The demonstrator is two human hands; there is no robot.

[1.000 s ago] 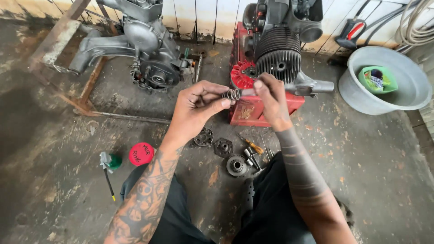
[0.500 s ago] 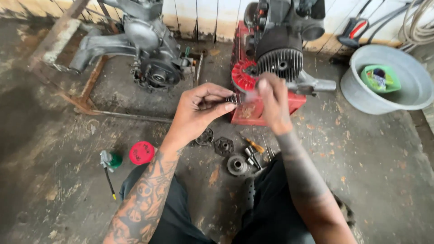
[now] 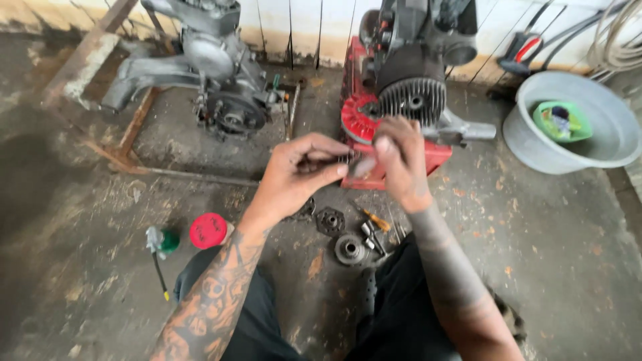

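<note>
My left hand (image 3: 297, 175) and my right hand (image 3: 400, 160) meet in front of me, and together they pinch a small metal part (image 3: 354, 164) between the fingertips; motion blur hides its shape. Below my hands, on the dirty concrete floor, lie a round gear-like part (image 3: 330, 220), a grey hub (image 3: 350, 249) and a few small tools (image 3: 376, 224). Just behind my hands stands an engine with a finned cylinder (image 3: 412, 99) on a red stand (image 3: 435, 157).
A second grey engine (image 3: 221, 80) sits on a rusty frame at the back left. To the right stands a grey basin (image 3: 605, 144) holding a green container (image 3: 560, 120). A red lid (image 3: 208, 230) and a green-capped tool (image 3: 160, 251) lie by my left knee.
Both hands stay together on the small part; my right hand's fingers have shifted slightly and blur. The view has drifted a little.
</note>
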